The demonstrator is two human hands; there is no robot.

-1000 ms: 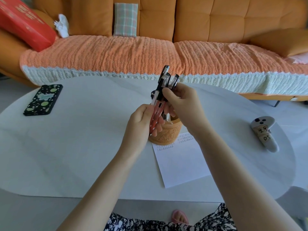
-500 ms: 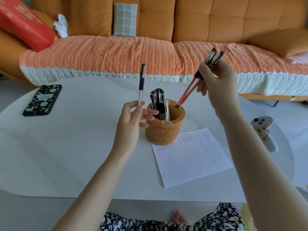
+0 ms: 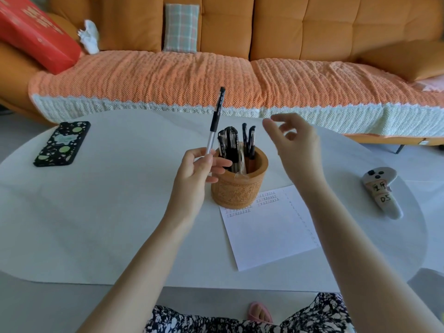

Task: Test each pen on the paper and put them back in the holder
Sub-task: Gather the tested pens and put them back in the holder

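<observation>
Nearest the camera, a black-and-white patterned garment [image 3: 240, 320] and a foot in a pink slipper [image 3: 260, 312] show below the edge of a white oval table [image 3: 96, 224]. Two bare forearms reach forward over it.

A sheet of paper [image 3: 269, 234] lies on the table, turned slightly, with short rows of test marks near its far edge and a column down its right side. A carved wooden holder [image 3: 237, 188] stands upright on the paper's far left corner (several black-capped pens [image 3: 236, 145] stand in it, caps up, leaning slightly).

The left hand [image 3: 195, 179], just left of the holder, pinches a single pen [image 3: 215, 121] by its lower end between thumb and fingers. The pen's long axis runs nearly vertical, tilted a little to the right at the top, black cap up, clear barrel down.

The right hand [image 3: 294, 145] hovers above and just right of the holder, palm turned left, fingers loosely spread and curled, gripping nothing.

Farther left lies a phone [image 3: 62, 143] in a dark spotted case; at the right, a white controller [image 3: 382, 194] with handwritten labels. Beyond the table stands an orange sofa [image 3: 312, 27] with a woven orange cover [image 3: 192, 80], a checked cushion [image 3: 181, 24] and a red box [image 3: 36, 32].
</observation>
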